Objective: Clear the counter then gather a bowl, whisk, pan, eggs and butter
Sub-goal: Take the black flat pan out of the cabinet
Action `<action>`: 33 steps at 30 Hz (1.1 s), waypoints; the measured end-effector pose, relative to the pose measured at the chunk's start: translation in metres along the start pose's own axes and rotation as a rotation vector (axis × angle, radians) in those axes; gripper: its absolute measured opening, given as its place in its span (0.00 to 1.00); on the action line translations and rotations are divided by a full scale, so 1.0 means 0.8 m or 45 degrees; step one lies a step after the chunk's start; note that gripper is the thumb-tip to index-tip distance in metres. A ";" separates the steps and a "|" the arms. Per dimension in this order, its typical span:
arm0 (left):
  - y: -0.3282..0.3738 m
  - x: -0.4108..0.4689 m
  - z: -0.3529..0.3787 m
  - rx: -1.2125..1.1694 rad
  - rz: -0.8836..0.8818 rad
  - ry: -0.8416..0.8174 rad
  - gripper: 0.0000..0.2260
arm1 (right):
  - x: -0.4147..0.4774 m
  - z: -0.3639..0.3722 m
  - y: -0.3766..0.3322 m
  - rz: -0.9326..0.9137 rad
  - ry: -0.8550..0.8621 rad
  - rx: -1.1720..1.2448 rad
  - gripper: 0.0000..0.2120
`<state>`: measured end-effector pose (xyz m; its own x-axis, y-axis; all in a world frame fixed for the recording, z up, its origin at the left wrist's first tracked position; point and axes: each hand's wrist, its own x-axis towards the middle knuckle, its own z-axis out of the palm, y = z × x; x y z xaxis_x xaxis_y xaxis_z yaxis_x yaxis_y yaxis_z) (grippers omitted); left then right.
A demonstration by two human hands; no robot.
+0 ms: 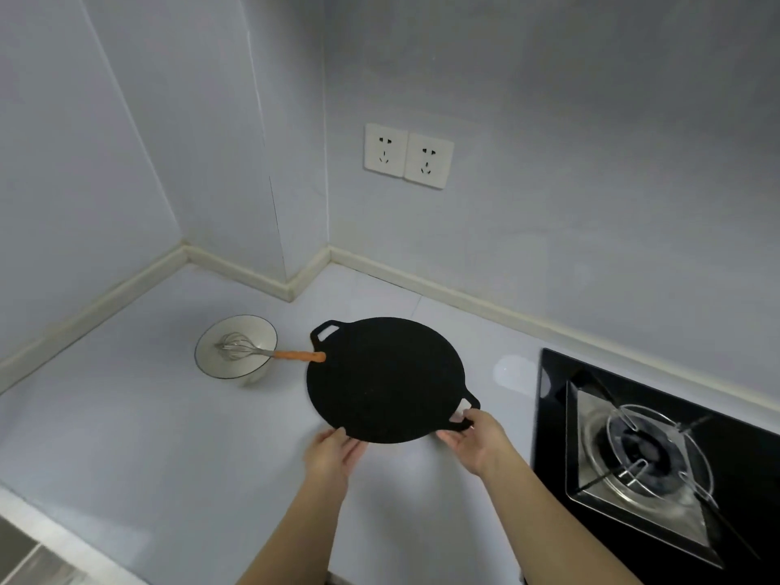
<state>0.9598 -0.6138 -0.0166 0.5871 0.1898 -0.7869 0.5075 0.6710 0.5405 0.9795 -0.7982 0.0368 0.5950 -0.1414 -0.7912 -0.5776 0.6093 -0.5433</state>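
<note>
Pan (386, 380), black and flat with two loop handles, is sitting mid-counter (147, 437), though whether its near edge is resting or slightly lifted I cannot tell. The left hand (333, 456) is reaching to the near-left rim with fairly straight fingers touching the edge, not curling round it. The right hand (475, 441) is gripping the near-right loop handle, thumb on top.

To the right, the stove (548, 415) is lying near the pan, its black edge just beside the right hand and leaving only a narrow strip of counter between. To the left, the bowl (253, 331) is standing near the pan with the whisk (253, 351) leaning in it; the whisk's orange handle is sticking out right and its tip is overlapping the pan's left rim, so that side is crowded. Behind the pan, bare counter is running back to the wall, where a jutting corner (295, 183) is cutting into the far-left space. Two sockets (408, 156) are sitting on the wall well above. Near and left of the hands, wide counter is stretching to the front edge (50, 529).
</note>
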 end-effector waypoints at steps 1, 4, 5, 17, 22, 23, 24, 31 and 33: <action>0.004 0.008 -0.002 0.034 -0.018 0.017 0.14 | 0.003 0.005 -0.001 -0.004 0.026 -0.019 0.06; 0.015 0.026 -0.001 0.130 -0.053 0.053 0.14 | 0.013 0.015 -0.003 0.011 0.070 -0.119 0.11; 0.017 0.032 -0.002 0.160 -0.059 0.068 0.13 | 0.016 0.017 -0.003 0.031 0.087 -0.157 0.09; 0.037 0.066 -0.007 0.593 -0.065 0.189 0.06 | 0.047 0.030 0.000 0.048 0.208 -0.110 0.16; 0.032 0.062 -0.008 0.959 0.107 0.193 0.11 | 0.045 0.014 0.003 0.017 0.246 -0.148 0.12; 0.030 0.061 -0.010 1.019 0.149 0.198 0.11 | 0.041 0.010 0.005 0.018 0.230 -0.136 0.10; 0.027 0.057 -0.011 1.050 0.170 0.181 0.10 | 0.038 0.005 0.008 0.021 0.203 -0.109 0.09; -0.024 -0.009 0.003 1.089 0.321 -0.192 0.06 | -0.009 -0.049 0.020 -0.021 -0.011 0.023 0.07; -0.040 -0.038 0.007 1.090 0.372 -0.310 0.05 | -0.023 -0.072 0.023 -0.050 -0.048 0.037 0.07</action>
<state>0.9294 -0.6450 -0.0085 0.8314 0.0477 -0.5537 0.5538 -0.1542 0.8182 0.9252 -0.8295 0.0253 0.6380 -0.1365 -0.7579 -0.5371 0.6265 -0.5649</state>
